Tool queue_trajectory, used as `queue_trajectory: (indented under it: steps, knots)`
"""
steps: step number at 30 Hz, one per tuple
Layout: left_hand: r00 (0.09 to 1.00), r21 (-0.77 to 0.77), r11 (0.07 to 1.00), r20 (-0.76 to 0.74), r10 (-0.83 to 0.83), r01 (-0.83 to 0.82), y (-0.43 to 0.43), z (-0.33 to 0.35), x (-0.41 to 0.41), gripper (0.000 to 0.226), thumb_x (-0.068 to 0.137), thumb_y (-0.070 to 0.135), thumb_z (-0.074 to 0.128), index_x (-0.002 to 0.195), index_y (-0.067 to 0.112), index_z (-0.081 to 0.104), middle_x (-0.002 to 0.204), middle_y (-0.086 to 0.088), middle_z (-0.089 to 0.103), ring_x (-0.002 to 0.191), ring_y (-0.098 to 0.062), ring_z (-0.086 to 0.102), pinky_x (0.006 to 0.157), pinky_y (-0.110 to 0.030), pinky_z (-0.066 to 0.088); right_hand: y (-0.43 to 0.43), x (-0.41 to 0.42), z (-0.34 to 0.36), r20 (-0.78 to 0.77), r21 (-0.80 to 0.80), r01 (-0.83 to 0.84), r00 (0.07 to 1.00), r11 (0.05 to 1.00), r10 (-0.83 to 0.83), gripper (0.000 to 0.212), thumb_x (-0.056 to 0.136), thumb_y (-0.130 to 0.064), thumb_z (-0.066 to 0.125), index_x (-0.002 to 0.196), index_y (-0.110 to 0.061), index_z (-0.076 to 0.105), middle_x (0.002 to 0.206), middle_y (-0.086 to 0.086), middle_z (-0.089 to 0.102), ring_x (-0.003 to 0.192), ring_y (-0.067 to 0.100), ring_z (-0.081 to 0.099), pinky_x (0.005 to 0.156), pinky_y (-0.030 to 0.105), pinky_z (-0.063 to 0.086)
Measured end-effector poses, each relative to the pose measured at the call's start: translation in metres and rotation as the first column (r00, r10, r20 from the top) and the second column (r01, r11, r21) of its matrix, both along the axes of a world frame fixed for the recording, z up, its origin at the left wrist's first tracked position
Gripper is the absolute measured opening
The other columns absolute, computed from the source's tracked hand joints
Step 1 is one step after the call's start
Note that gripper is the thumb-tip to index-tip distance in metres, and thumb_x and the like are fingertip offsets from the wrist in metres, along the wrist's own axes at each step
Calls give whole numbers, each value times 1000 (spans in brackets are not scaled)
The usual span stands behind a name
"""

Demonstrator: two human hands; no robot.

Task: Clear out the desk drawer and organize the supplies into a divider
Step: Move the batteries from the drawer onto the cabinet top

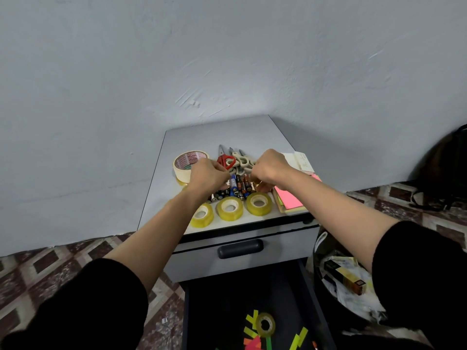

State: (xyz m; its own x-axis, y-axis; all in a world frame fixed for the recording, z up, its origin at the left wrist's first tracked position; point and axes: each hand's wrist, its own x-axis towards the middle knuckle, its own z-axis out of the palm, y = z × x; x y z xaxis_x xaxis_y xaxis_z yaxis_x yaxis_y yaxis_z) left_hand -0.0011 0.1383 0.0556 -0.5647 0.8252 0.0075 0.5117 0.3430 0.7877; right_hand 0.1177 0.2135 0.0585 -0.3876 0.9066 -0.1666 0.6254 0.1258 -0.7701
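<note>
Grey cabinet top [227, 132]: masking tape [188, 164], scissors [233, 160], three yellow rolls [230, 208] along the front, pink notes [288, 198] at right.
Bin [338, 311]: right of the cabinet, holding crumpled paper and a box [346, 276].
Drawer [222, 311]: open below, holding a loose roll [265, 324] and neon strips [300, 335].
Batteries [237, 185]: heaped between scissors and yellow rolls, under both hands.
Left hand [209, 175]: fingers curled down onto the heap; whether it holds anything cannot be told.
Right hand [271, 168]: likewise curled over the heap, its hold hidden.

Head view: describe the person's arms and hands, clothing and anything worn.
The left sleeve and right sleeve are black and long, pushed up near the elbows so the forearms are uncovered. The left hand and right hand wear no gloves, and no ring, watch or bracelet shows.
</note>
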Motion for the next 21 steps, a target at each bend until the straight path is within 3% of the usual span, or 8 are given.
queue_trajectory:
  steps: [2, 4, 9, 14, 21]
  knots:
    - [998, 61, 998, 56, -4, 1, -17, 0, 9, 13, 84, 4, 64, 73, 11, 65, 69, -5, 64, 50, -7, 57, 51, -14, 51, -18, 12, 5, -44, -40, -30, 999, 999, 28, 11, 81, 4, 63, 92, 8, 63, 69, 15, 63, 40, 19, 60, 43, 26, 53]
    - [992, 115, 993, 124, -24, 10, -38, -3, 21, 16, 84, 4, 64, 71, 12, 62, 64, -3, 61, 46, -4, 53, 46, -11, 47, -39, 25, 6, -98, -84, -80, 993, 993, 71, 6, 81, 6, 62, 87, 6, 62, 58, 12, 56, 30, 12, 52, 36, 20, 44]
    - [949, 131, 988, 295, -114, 78, -92, -27, 47, 15, 86, 0, 61, 73, 7, 61, 60, -3, 58, 41, 0, 51, 46, -10, 44, -93, 54, -22, -201, -207, -232, 961, 951, 191, 16, 83, 6, 59, 70, -3, 59, 61, 12, 56, 35, 10, 53, 36, 19, 43]
    - [910, 53, 992, 395, -123, 111, -132, -74, 62, 20, 85, -2, 62, 69, 8, 61, 47, 6, 57, 38, 3, 51, 44, -8, 42, -125, 74, -83, -157, -299, -279, 958, 913, 242, 24, 86, 6, 53, 67, -7, 59, 62, 10, 56, 36, 7, 54, 39, 16, 46]
    - [887, -169, 970, 456, -77, 172, -173, -163, 68, 10, 84, 6, 66, 75, 10, 64, 65, -1, 60, 47, 1, 55, 48, -10, 45, -141, 105, -174, 0, -440, -245, 962, 864, 272, 24, 85, 9, 53, 68, -5, 61, 64, 13, 59, 39, 8, 58, 42, 17, 49]
